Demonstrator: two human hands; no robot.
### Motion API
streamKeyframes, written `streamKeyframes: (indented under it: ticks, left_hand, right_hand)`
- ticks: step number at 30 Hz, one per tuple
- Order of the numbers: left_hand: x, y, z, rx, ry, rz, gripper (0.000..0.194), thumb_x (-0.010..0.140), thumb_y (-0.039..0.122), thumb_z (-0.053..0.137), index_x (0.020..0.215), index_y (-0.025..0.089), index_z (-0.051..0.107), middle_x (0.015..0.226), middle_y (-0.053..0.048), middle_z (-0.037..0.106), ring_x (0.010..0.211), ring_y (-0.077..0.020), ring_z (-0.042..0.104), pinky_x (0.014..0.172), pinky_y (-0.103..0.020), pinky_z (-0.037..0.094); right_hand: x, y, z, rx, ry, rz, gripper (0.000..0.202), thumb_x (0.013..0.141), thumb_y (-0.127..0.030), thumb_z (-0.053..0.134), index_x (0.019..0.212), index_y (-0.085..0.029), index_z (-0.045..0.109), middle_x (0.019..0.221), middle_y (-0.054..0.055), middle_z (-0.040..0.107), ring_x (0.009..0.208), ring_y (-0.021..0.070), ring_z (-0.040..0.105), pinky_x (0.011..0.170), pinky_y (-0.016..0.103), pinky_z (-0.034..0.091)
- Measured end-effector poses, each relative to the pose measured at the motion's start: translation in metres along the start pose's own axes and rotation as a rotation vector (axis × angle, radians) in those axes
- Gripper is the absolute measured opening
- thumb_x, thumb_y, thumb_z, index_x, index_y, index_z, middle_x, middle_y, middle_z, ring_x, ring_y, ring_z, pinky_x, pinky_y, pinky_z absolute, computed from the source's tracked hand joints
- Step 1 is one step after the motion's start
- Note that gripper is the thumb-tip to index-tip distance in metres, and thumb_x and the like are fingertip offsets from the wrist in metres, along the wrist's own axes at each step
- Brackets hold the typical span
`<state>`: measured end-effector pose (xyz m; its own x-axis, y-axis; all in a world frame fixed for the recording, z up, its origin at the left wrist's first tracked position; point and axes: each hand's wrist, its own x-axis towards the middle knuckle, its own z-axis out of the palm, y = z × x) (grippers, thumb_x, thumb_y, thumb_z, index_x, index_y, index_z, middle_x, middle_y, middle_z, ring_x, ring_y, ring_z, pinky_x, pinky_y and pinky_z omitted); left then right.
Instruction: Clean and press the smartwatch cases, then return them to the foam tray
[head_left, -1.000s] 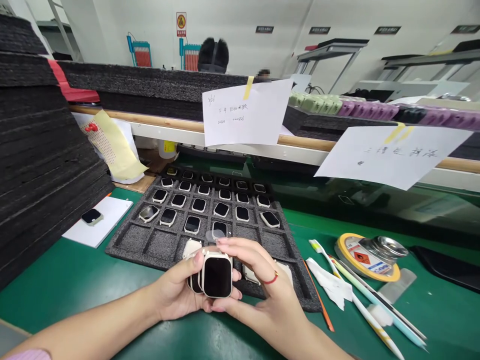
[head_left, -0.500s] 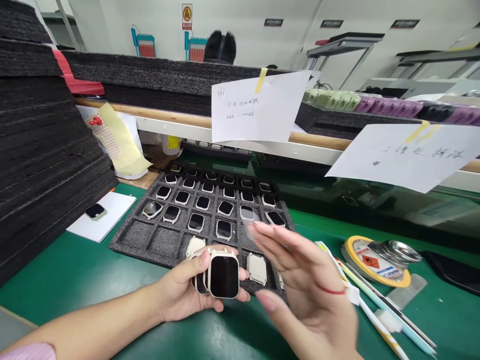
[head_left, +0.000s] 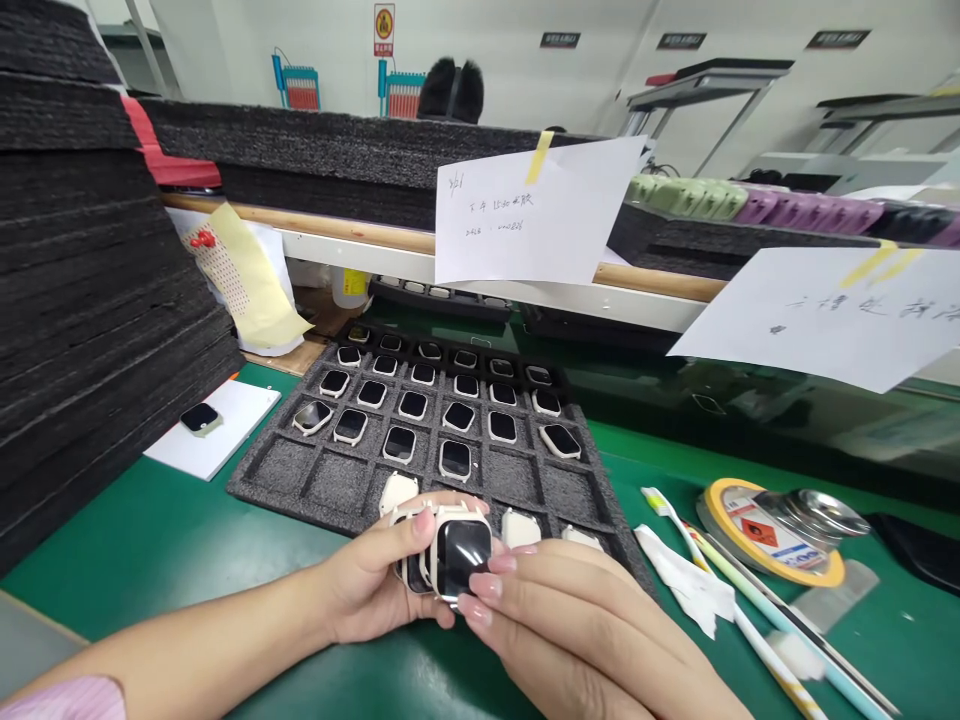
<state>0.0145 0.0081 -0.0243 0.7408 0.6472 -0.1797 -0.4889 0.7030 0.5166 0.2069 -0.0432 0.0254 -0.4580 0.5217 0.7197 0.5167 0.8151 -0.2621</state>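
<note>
My left hand is wrapped round a small stack of cream-cased smartwatches without straps, its thumb on top of their left edges. The front smartwatch shows its black, glossy screen with a bright reflection. My right hand has its fingers pressed together, their tips at the right edge and lower corner of that front watch; its thumb is hidden. Behind the hands lies a black foam tray with rows of similar watches, mostly screen up. Several cream watches in its nearest row lie with their backs up.
At left, a watch rests on a white pad beside stacked black foam. On the right are a toothbrush, a white cloth, yellow tape and a metal-topped dispenser. A shelf crosses above the tray.
My right hand has moved left and down, from spread open beside the stack to fingers together against the front watch. The left hand still holds the stack; the view has shifted slightly.
</note>
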Motion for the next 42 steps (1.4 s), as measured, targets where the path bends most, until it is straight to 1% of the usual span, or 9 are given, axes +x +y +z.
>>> streamKeyframes:
  ticks: [4, 7, 9, 13, 16, 20, 24, 27, 42]
  left_hand:
    - [-0.001, 0.0, 0.001, 0.003, -0.005, 0.002, 0.046, 0.067, 0.048, 0.088, 0.102, 0.023, 0.073, 0.088, -0.004, 0.071, 0.06, -0.0092, 0.064, 0.052, -0.016, 0.05]
    - [-0.001, 0.001, 0.001, -0.01, -0.012, 0.006, 0.044, 0.067, 0.047, 0.088, 0.101, 0.023, 0.073, 0.085, -0.002, 0.069, 0.059, -0.008, 0.063, 0.047, -0.013, 0.045]
    - [-0.001, 0.0, 0.002, -0.007, -0.008, 0.019, 0.043, 0.067, 0.045, 0.089, 0.101, 0.024, 0.072, 0.085, -0.002, 0.07, 0.061, -0.0078, 0.063, 0.047, -0.012, 0.044]
    - [0.002, -0.003, 0.001, 0.034, -0.056, 0.052, 0.043, 0.07, 0.04, 0.088, 0.105, 0.024, 0.069, 0.073, 0.0, 0.068, 0.058, -0.0077, 0.061, 0.041, -0.01, 0.035]
    - [0.004, -0.005, 0.0, 0.056, -0.026, 0.05, 0.046, 0.067, 0.037, 0.09, 0.105, 0.022, 0.069, 0.078, -0.002, 0.069, 0.067, -0.0109, 0.065, 0.04, -0.01, 0.034]
    - [0.003, -0.006, 0.001, -0.027, -0.004, 0.003, 0.041, 0.072, 0.046, 0.085, 0.099, 0.018, 0.073, 0.079, -0.003, 0.068, 0.064, -0.011, 0.064, 0.041, -0.012, 0.035]
    - [0.0, -0.004, 0.004, -0.08, -0.082, -0.144, 0.054, 0.077, 0.057, 0.075, 0.098, 0.007, 0.077, 0.082, -0.014, 0.074, 0.05, -0.0075, 0.058, 0.034, -0.014, 0.019]
    - [0.0, -0.002, 0.005, -0.115, -0.102, -0.176, 0.051, 0.075, 0.054, 0.079, 0.096, 0.007, 0.079, 0.083, -0.015, 0.076, 0.046, -0.0045, 0.056, 0.033, -0.013, 0.015]
    - [0.001, -0.001, 0.004, -0.161, -0.097, -0.126, 0.046, 0.073, 0.046, 0.085, 0.097, 0.008, 0.076, 0.082, -0.013, 0.075, 0.056, -0.0082, 0.065, 0.04, -0.008, 0.034]
  right_hand:
    - [0.001, 0.009, 0.009, -0.047, 0.036, -0.123, 0.027, 0.101, -0.013, 0.049, 0.11, -0.021, 0.073, 0.097, 0.001, 0.079, 0.097, 0.0179, 0.072, 0.097, 0.029, 0.056]
    - [0.002, 0.01, 0.014, -0.093, 0.072, -0.124, 0.019, 0.097, -0.014, 0.057, 0.103, -0.02, 0.073, 0.092, 0.001, 0.079, 0.091, 0.0187, 0.07, 0.096, 0.035, 0.052]
    - [0.004, 0.009, 0.016, -0.085, 0.063, -0.066, 0.016, 0.093, -0.017, 0.064, 0.108, -0.018, 0.07, 0.089, 0.003, 0.077, 0.084, 0.0193, 0.067, 0.089, 0.038, 0.052]
    - [0.003, 0.008, 0.024, 0.005, -0.002, 0.108, 0.042, 0.094, -0.03, 0.066, 0.131, -0.015, 0.055, 0.086, 0.006, 0.069, 0.077, 0.0196, 0.063, 0.068, 0.035, 0.054]
    - [0.002, 0.009, 0.028, 0.13, -0.025, 0.236, 0.042, 0.09, -0.025, 0.07, 0.13, -0.021, 0.055, 0.086, 0.003, 0.064, 0.074, 0.0178, 0.062, 0.066, 0.032, 0.055]
    - [0.004, 0.009, 0.024, 0.319, 0.015, 0.354, 0.052, 0.079, -0.018, 0.079, 0.124, -0.026, 0.055, 0.102, 0.005, 0.068, 0.088, 0.0201, 0.066, 0.075, 0.032, 0.058]
    - [0.007, 0.009, 0.022, 0.398, 0.017, 0.405, 0.055, 0.077, -0.015, 0.08, 0.125, -0.028, 0.057, 0.11, 0.005, 0.069, 0.099, 0.0224, 0.064, 0.084, 0.036, 0.057]
    - [0.007, 0.012, 0.023, 0.381, 0.019, 0.375, 0.058, 0.075, -0.012, 0.081, 0.125, -0.028, 0.057, 0.112, 0.005, 0.067, 0.106, 0.0233, 0.061, 0.092, 0.038, 0.055]
    - [0.007, 0.008, 0.017, 0.267, -0.054, 0.271, 0.053, 0.085, -0.01, 0.065, 0.134, -0.02, 0.052, 0.122, 0.008, 0.064, 0.12, 0.0225, 0.056, 0.103, 0.037, 0.049]
